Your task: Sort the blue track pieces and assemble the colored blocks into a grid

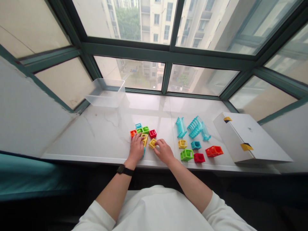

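My right hand [165, 153] pinches a yellow cube-shaped toy block [152, 143] between thumb and fingers, just above or on the sill. To its left, my left hand [137, 148] is closed over the near side of a block cluster, with its fingertips on another yellow block [144, 137]. Two green blocks [145, 129], a light blue block [138, 125] and an orange block [133, 133] sit tight around those fingers. Part of a blue piece [144, 151] shows beside the left hand, mostly hidden. A red block [152, 133] lies just behind the held yellow one.
Right of my hands are clear blue track pieces [196, 127] and loose blocks: yellow [182, 144], blue [196, 145], green [187, 155], red [199, 158] and orange-red [214, 151]. A white box [260, 138] stands far right. A clear plastic bin [106, 98] sits back left by the window.
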`<state>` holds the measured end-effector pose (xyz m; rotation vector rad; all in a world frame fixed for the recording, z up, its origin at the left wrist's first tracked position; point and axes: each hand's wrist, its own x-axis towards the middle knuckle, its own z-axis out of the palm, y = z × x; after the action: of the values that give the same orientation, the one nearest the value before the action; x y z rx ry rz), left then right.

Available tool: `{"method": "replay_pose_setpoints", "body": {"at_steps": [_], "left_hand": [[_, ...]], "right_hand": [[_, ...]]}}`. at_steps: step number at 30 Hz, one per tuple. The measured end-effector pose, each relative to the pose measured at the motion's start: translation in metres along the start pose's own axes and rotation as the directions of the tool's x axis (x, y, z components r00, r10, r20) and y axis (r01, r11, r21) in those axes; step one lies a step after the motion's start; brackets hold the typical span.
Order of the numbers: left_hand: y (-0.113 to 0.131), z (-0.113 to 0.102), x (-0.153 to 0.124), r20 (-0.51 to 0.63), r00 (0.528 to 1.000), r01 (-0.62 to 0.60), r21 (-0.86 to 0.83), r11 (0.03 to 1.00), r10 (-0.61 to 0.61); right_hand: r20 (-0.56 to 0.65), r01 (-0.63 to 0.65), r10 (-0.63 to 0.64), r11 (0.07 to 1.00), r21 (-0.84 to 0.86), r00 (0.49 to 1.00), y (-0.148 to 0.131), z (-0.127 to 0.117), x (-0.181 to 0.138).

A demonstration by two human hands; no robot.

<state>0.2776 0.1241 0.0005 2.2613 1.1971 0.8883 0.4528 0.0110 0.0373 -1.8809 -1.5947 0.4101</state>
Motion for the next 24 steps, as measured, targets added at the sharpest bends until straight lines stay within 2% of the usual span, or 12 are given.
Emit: {"method": "replay_pose_setpoints", "body": {"at_steps": [4,9,14,16,19,21,24], "left_hand": [[0.002,-0.001,-0.001,-0.003,1.0,0.0,0.02,1.0,0.0],[0.006,-0.005,0.001,0.004,1.0,0.009,0.085,0.996,-0.01],[0.029,-0.027,0.003,-0.022,0.999,0.034,0.064,0.997,-0.032],[0.048,-0.04,0.002,-0.04,0.999,-0.011,-0.036,0.999,0.01],[0.08,-0.056,-0.004,0.036,0.994,-0.081,-0.386,0.919,0.103],[0.099,-0.063,-0.009,0.144,0.981,-0.017,-0.596,0.803,0.129],[0.117,-0.07,-0.015,0.274,0.947,0.107,-0.762,0.639,0.169]], "right_hand": [[-0.094,0.014,0.002,0.986,0.166,0.996,-0.004,-0.008,-0.01],[-0.143,0.053,-0.002,0.933,0.355,0.99,-0.009,-0.025,-0.03],[-0.224,0.092,0.014,0.885,0.455,0.975,-0.016,-0.051,-0.048],[-0.252,0.11,0.023,0.858,0.502,0.968,-0.019,-0.061,-0.053],[-0.254,0.127,0.031,0.804,0.581,0.967,-0.026,-0.072,-0.056],[-0.231,0.135,0.02,0.764,0.632,0.973,-0.031,-0.078,-0.058],[-0.163,0.137,-0.029,0.696,0.705,0.986,-0.038,-0.085,-0.06]]}}
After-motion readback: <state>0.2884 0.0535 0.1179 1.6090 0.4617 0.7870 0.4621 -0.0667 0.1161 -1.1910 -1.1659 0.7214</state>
